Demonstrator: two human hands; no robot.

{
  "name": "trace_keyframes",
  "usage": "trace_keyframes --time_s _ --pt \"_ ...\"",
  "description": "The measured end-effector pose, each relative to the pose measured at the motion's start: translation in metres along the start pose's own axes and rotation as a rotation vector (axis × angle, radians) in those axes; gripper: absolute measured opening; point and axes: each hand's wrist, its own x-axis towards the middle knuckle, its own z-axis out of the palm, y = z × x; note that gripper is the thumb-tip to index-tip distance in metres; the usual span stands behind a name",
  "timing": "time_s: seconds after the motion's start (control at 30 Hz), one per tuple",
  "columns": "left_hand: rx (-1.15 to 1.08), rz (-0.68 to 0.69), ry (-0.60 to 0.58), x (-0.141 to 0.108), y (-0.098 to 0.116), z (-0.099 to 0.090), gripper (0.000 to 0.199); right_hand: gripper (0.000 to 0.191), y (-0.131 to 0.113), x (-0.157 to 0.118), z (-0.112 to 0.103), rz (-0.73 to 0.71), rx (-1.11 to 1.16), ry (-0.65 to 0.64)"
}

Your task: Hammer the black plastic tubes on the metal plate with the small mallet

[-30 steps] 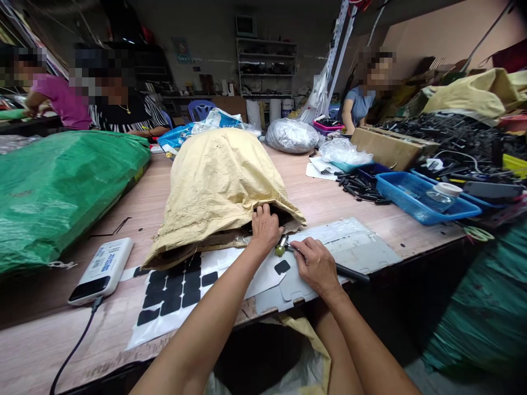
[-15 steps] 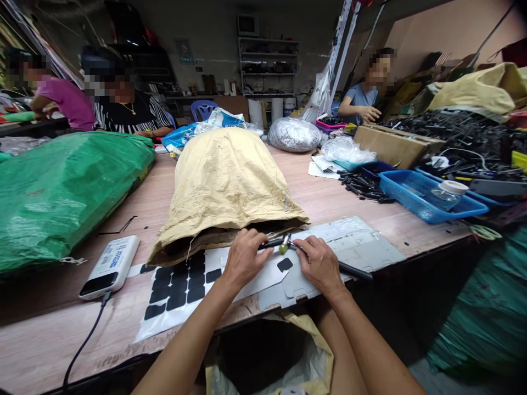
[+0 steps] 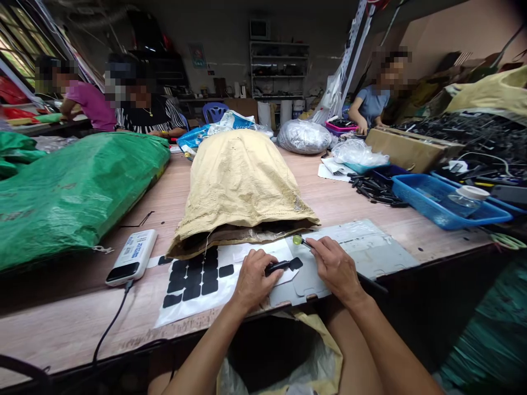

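My left hand is closed around a short black rod-shaped piece, held low over the white sheet. That sheet carries rows of black square pads; a separate black pad shows beside the rod's tip, and whether they touch I cannot tell. To the right, my right hand grips what looks like a small hammer, with a round yellow-green face, thin metal shaft and black grip extending behind the hand. A grey board lies beneath it.
A beige sack lies ahead, its mouth facing me. On the left are a green sack and white power bank with cable. Black parts and a blue tray sit right. An open sack is below. Several people work beyond.
The hammer's head has moved away from the black rod-shaped piece, up and to the right. My left hand has lowered the rod towards the sheet. The view has shifted slightly left.
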Motion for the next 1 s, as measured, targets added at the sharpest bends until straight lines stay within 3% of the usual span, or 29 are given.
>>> trace_keyframes --time_s 0.23,0.43,1.0 --pt "-0.014 -0.030 0.008 0.000 0.001 0.000 0.013 0.035 -0.025 -0.016 -0.018 0.014 0.335 0.011" --pt "-0.031 -0.047 -0.024 0.001 0.001 -0.002 0.014 0.035 -0.035 -0.023 -0.015 0.042 0.320 -0.030" --pt "-0.041 -0.061 -0.038 0.001 0.001 -0.002 0.011 0.037 -0.043 -0.023 -0.024 0.004 0.285 0.081"
